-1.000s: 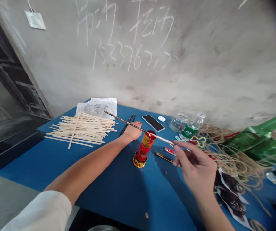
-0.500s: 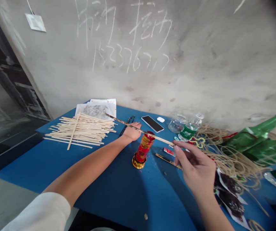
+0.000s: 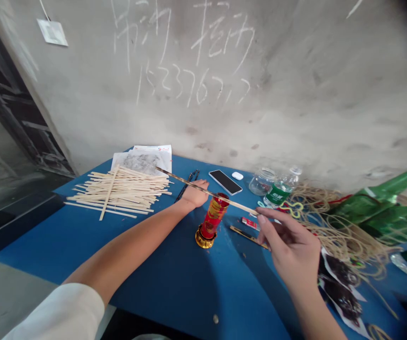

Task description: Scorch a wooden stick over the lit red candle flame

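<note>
My right hand [image 3: 288, 241] pinches the pale end of a thin wooden stick [image 3: 238, 205] between thumb and fingers. The stick slants up to the left, its far stretch browned and blackened. It passes over the top of a red candle [image 3: 213, 217] with a gold base, upright on the table; no flame can be made out. Beyond the candle, my left hand [image 3: 195, 193] rests on the table with fingers extended, partly behind the stick. Close by its left side lie several dark, blackened sticks [image 3: 189, 183].
A pile of pale sticks [image 3: 125, 191] lies left by smudged paper [image 3: 142, 161] on the blue table [image 3: 168, 278]. A phone [image 3: 225, 182], glass jar [image 3: 261, 182], water bottle [image 3: 281, 189], lighter [image 3: 250, 223], tangled cord [image 3: 348, 236] and green bottles [image 3: 384, 198] are at the back and right.
Both hands and the stick keep nearly the same position. The view has shifted very slightly; nothing was taken up or let go.
</note>
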`<state>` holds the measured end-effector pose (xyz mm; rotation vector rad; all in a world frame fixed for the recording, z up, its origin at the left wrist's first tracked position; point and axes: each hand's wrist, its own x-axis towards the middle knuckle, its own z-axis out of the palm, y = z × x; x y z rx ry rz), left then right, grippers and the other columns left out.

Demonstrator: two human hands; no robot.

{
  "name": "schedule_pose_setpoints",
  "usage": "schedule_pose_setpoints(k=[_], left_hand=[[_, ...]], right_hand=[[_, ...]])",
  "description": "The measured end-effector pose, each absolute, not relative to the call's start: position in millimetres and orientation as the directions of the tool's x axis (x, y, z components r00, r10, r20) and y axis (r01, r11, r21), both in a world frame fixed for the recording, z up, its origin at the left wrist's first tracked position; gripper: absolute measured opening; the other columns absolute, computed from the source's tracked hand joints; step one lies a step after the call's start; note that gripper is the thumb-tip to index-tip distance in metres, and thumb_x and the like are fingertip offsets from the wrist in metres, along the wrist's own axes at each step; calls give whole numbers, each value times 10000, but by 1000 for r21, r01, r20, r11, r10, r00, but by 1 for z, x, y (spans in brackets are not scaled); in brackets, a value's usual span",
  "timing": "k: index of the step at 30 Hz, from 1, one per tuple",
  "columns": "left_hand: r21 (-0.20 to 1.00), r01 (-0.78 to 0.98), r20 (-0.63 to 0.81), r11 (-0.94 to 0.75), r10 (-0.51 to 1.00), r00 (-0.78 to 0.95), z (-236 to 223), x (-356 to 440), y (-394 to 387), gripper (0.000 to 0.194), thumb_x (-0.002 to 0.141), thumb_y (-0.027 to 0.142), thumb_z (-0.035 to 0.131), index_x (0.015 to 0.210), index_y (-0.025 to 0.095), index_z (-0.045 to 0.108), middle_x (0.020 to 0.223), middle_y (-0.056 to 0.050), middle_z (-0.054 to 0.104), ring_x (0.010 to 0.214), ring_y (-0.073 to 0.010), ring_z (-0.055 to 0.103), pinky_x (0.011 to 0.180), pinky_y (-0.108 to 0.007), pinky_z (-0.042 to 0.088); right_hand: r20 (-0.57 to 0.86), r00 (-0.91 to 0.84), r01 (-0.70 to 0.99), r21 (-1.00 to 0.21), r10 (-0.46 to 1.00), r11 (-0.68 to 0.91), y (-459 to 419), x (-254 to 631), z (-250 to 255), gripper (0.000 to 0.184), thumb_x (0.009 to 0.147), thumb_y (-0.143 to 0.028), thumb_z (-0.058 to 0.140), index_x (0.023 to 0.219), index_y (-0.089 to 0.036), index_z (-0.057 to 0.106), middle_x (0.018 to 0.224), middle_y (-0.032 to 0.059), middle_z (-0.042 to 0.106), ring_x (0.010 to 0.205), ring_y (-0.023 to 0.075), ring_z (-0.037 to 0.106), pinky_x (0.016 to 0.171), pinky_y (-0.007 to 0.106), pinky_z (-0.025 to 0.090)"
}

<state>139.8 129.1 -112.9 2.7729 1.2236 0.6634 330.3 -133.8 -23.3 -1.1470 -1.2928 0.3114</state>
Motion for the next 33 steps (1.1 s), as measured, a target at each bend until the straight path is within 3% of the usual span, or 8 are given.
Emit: schedule_pose_setpoints(k=[3,8,17,23,29,33], left_hand=[[207,701,372,-683,717,589,-112,140,128,465,1015,202,668,1448,53,744,1572,-254,698,1528,-337,641,1334,-423,470],[214,705,379,-676,723,578,-110,140,127,469,977,199,661,1427,112,766,1541,-211,735,1501,-330,667,1313,-436,498],[223,715,362,-662,738,570,-110,139,127,464,977,216,682,1420,107,766,1550,-212,727,1504,-336,662,1310,-437,501],[228,711,369,-665,735,569,-112,139,129,508,975,219,684,1466,105,743,1584,-218,703,1528,-344,644,1321,-457,489],[231,701,380,-675,726,573,-116,139,131,474,1013,213,674,1467,95,739,1587,-230,695,1530,-328,640,1333,-424,471],[229,697,381,-679,722,578,-120,140,134,413,1071,316,733,1451,155,723,1568,-188,694,1471,-333,659,1270,-546,527]], right_hand=[[588,323,404,-794,741,454,-134,331,-23,182,961,-382,876,1102,-269,901,698,19,776,486,137,645,449,252,519],[598,319,426,-784,735,452,-134,330,-23,187,945,-374,889,1098,-268,901,706,17,779,497,132,648,457,246,515],[620,331,458,-765,711,453,-134,329,-20,156,929,-334,901,1071,-269,901,700,4,774,501,128,648,481,253,528],[684,323,437,-721,654,538,-135,327,-19,73,914,-261,903,983,-282,909,1029,50,872,529,113,678,474,260,575],[679,363,429,-730,639,532,-137,328,-18,71,917,-258,901,987,-266,908,982,51,864,524,109,658,457,258,567],[676,415,418,-737,609,532,-138,328,-17,80,913,-256,904,993,-260,903,997,59,865,544,111,653,448,257,554]])
